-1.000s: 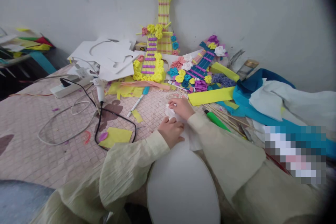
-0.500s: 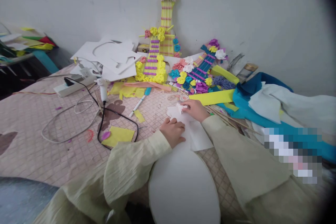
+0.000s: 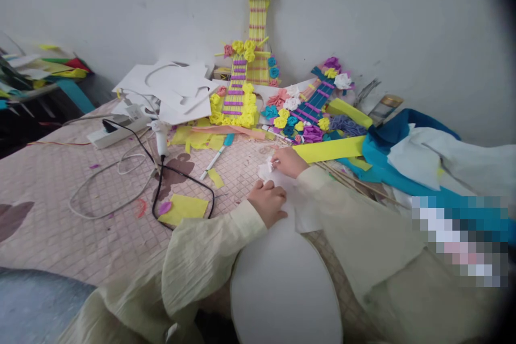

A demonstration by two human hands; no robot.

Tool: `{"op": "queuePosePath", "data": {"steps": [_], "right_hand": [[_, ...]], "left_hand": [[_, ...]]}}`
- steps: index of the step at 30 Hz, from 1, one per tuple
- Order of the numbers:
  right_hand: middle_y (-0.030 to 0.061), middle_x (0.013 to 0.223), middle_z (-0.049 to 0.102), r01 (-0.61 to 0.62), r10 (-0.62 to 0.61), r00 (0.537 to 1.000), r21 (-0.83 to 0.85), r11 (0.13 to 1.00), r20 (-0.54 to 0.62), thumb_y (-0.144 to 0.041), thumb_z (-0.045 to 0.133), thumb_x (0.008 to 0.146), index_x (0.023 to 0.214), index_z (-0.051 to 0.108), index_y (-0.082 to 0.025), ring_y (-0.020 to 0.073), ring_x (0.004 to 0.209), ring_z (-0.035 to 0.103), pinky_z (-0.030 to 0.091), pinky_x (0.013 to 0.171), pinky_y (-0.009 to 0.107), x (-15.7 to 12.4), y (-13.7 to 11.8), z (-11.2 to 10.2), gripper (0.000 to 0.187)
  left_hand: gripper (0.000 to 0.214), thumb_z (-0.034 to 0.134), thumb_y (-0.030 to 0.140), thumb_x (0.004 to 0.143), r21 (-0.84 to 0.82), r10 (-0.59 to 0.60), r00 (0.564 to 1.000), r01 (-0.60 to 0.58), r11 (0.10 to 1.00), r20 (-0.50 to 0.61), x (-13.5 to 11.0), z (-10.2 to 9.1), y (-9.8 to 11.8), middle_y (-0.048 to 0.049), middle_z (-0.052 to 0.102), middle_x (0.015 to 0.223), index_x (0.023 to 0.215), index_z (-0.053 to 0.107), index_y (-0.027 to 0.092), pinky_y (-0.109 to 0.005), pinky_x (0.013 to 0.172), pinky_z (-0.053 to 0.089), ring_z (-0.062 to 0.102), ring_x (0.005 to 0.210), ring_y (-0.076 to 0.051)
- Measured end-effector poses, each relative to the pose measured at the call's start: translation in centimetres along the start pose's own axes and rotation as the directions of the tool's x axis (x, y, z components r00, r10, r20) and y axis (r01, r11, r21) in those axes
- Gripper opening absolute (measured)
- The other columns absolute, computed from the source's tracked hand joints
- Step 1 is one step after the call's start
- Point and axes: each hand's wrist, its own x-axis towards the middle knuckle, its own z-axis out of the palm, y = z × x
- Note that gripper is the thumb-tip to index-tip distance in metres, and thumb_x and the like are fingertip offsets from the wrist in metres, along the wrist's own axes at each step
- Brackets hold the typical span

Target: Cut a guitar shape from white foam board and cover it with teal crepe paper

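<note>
A large white board cutout (image 3: pixel 284 285) with a rounded body and a narrower upper part lies in front of me, its upper part reaching away across the table. My left hand (image 3: pixel 269 203) rests on that narrow part, fingers slightly bent and thumb apart, pressing from the left. At the far end my right hand (image 3: pixel 288 162) pinches a crumpled bit of white paper (image 3: pixel 271 165) between thumb and fingers. Under my right forearm a loose white paper sheet (image 3: pixel 308 217) sticks out, partly hidden by the sleeve.
Paper-flower-decorated instrument-shaped crafts (image 3: pixel 237 91) lean against the wall. Left are a white glue gun (image 3: pixel 160 137), a power strip (image 3: pixel 119 133), looping cables and yellow paper (image 3: pixel 186 209). A marker (image 3: pixel 215 158) lies mid-table. Thin sticks (image 3: pixel 363 185) and blue cloth-like material (image 3: pixel 387 161) lie right.
My right hand has shifted slightly left and away, its forearm swinging over more of the loose sheet. The left hand keeps its place on the board. The view has turned a little.
</note>
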Motion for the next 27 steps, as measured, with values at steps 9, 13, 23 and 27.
{"op": "queuePosePath", "data": {"steps": [9,13,23,27], "right_hand": [[0.0089,0.092,0.067,0.035,-0.031,0.999,-0.094,0.995,0.044,-0.010,0.052,0.070,0.078,0.070,-0.016,0.0189,0.095,0.057,0.039,0.080,0.023,-0.3,0.0,-0.4,0.021],[0.0147,0.093,0.066,0.032,-0.025,0.998,-0.143,0.989,0.055,-0.008,0.051,0.069,0.074,0.070,-0.011,0.0221,0.088,0.059,0.041,0.076,0.027,-1.0,0.6,-0.8,0.020],[0.0110,0.085,0.066,0.136,-0.130,0.990,-0.136,0.981,0.051,-0.009,0.048,0.073,0.077,0.069,-0.013,0.0191,0.088,0.057,0.038,0.081,0.027,-0.5,-1.1,-0.5,0.022],[0.0139,0.083,0.066,0.120,-0.115,0.992,-0.143,0.982,0.042,-0.009,0.048,0.072,0.076,0.069,-0.010,0.0211,0.086,0.056,0.038,0.077,0.029,-0.8,-1.4,-0.3,0.022]], "left_hand": [[0.031,0.053,0.040,0.079,0.019,0.009,1.000,-0.010,1.000,0.025,0.0,-0.1,0.1,-0.0003,0.056,0.116,0.101,0.057,0.019,-0.035,0.076,0.030,0.043,0.101,-0.021],[0.031,0.052,0.041,0.079,0.007,0.003,1.000,-0.003,1.000,0.023,0.0,-0.3,0.1,0.0005,0.055,0.117,0.102,0.057,0.020,-0.036,0.076,0.031,0.044,0.100,-0.022],[0.030,0.050,0.040,0.080,0.018,0.010,0.999,-0.011,1.000,0.030,-0.1,-0.4,0.1,-0.0003,0.055,0.118,0.104,0.056,0.022,-0.036,0.077,0.030,0.043,0.101,-0.022],[0.029,0.051,0.039,0.080,0.029,0.007,1.000,-0.007,1.000,0.022,-0.1,-0.2,0.2,-0.0004,0.055,0.117,0.102,0.057,0.022,-0.036,0.076,0.030,0.044,0.099,-0.022]]}}
